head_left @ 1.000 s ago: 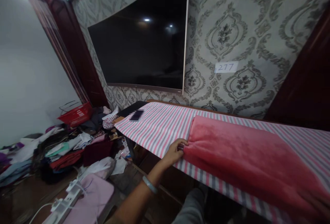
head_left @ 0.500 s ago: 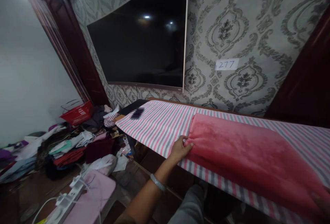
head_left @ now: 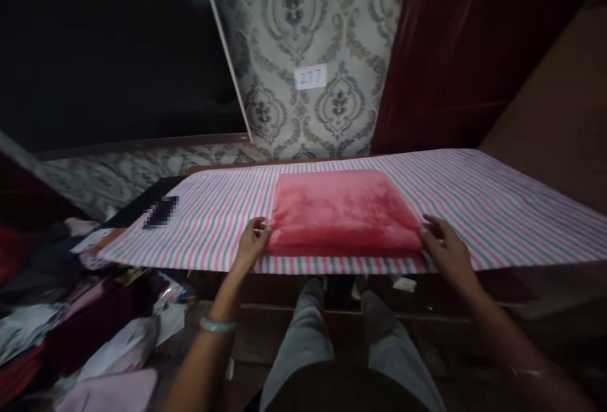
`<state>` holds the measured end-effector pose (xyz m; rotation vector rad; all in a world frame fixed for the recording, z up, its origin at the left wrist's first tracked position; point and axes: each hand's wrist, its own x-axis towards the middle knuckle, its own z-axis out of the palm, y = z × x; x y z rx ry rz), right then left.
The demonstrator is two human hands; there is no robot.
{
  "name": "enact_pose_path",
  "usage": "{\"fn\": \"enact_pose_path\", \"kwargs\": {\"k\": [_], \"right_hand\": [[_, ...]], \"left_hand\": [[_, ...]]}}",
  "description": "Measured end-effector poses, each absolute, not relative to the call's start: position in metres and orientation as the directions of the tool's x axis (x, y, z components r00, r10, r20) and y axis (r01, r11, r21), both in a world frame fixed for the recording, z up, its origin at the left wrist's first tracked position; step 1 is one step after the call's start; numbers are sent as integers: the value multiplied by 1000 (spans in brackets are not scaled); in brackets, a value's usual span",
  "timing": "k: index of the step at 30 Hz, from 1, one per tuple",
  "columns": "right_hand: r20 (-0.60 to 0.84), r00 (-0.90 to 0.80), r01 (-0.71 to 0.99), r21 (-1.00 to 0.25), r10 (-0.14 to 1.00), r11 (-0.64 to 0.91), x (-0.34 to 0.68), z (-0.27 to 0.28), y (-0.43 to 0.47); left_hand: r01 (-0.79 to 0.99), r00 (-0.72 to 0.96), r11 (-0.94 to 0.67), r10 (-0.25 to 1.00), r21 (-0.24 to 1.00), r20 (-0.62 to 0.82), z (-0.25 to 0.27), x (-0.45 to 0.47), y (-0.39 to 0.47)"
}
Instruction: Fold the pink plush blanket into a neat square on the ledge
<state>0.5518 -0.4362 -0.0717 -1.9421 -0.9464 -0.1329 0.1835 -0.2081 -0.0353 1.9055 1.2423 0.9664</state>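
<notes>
A folded plush blanket (head_left: 341, 210), pink on top and deeper red along its front edge, lies flat on the striped cloth (head_left: 213, 210) covering a table. At its left front corner is my left hand (head_left: 251, 244), thumb and fingers curled on the edge. My right hand (head_left: 446, 251) grips the opposite front corner in a similar way. Some fingertips of both hands are hidden against the fabric.
A pixelated dark object (head_left: 161, 212) rests on the cloth at left. Behind the table are a large television (head_left: 118, 52) and a paper marked 277 (head_left: 310, 76) on the patterned wall. Heaped clothes (head_left: 95, 311) cover the floor at lower left.
The view has swung right, centring the blanket and bringing my right hand clearly into sight. My left hand stays at the blanket's left front corner.
</notes>
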Motion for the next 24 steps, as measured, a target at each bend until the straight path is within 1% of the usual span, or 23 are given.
{"fn": "enact_pose_path", "kwargs": {"k": [2,4,5,7,8,10,12,14,18,24], "right_hand": [[557,610,760,-614,563,-216,549,-52,-425],[631,454,871,-465,629,-162,542,-28,-405],[633,383,905,-401,673,-139,537,-16,-392],[598,295,945,-300,745,-133,525,0,-367],[563,276,954,-259,779,-150,520,3,-356],[460,282,957,-200,842,-211,512,-2,-340],[362,313,949,-164,878,-271,509,-18,-333],[317,336,942,-141,887,-306,509,-36,-332],[297,367,930,-117,882,-348,510,-51,-333],[262,385,923,-99,885,-372,508,-46,-331]], "left_hand": [[507,278,-489,872,710,402,-16,197,-207],[538,399,-648,759,539,514,5,222,-212],[542,481,-708,703,453,523,14,238,-216],[560,615,-771,632,304,471,25,268,-223],[578,658,-780,620,240,428,25,280,-225],[637,692,-756,647,153,320,17,296,-226],[697,679,-707,704,117,209,2,299,-224],[735,657,-670,741,104,140,-13,296,-220],[747,654,-661,749,66,104,-25,289,-217],[755,649,-654,756,50,89,-23,289,-215]]}}
